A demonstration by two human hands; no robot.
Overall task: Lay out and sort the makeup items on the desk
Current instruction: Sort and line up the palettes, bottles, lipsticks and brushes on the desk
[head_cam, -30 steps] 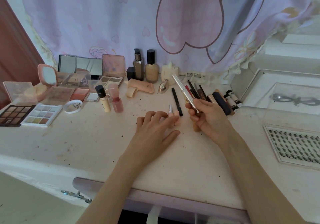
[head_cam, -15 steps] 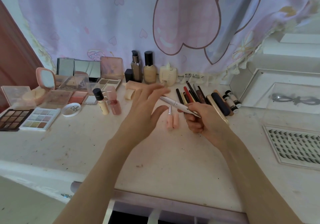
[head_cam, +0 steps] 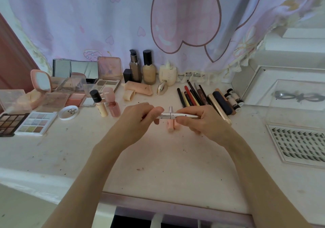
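A slim silver makeup pen [head_cam: 173, 116] is held level above the desk [head_cam: 158, 160] between both hands. My left hand [head_cam: 140, 120] pinches its left end and my right hand [head_cam: 200, 122] grips its right half. Right under the pen, two small pink tubes [head_cam: 173, 125] lie side by side on the desk. Several pencils and liners [head_cam: 192, 95] lie in a row behind my right hand. Eyeshadow palettes [head_cam: 35, 122] sit at the left.
Foundation bottles [head_cam: 148, 69] and a cream jar [head_cam: 168, 73] stand at the back by the curtain. Two small bottles [head_cam: 107, 104] stand left of centre. A lash tray [head_cam: 302, 145] and a clear box [head_cam: 297, 102] fill the right. An open drawer [head_cam: 158, 215] is below the front edge.
My left hand rose from the desk and took hold of the pen's left end. The pen swung from upright to level in my right hand.
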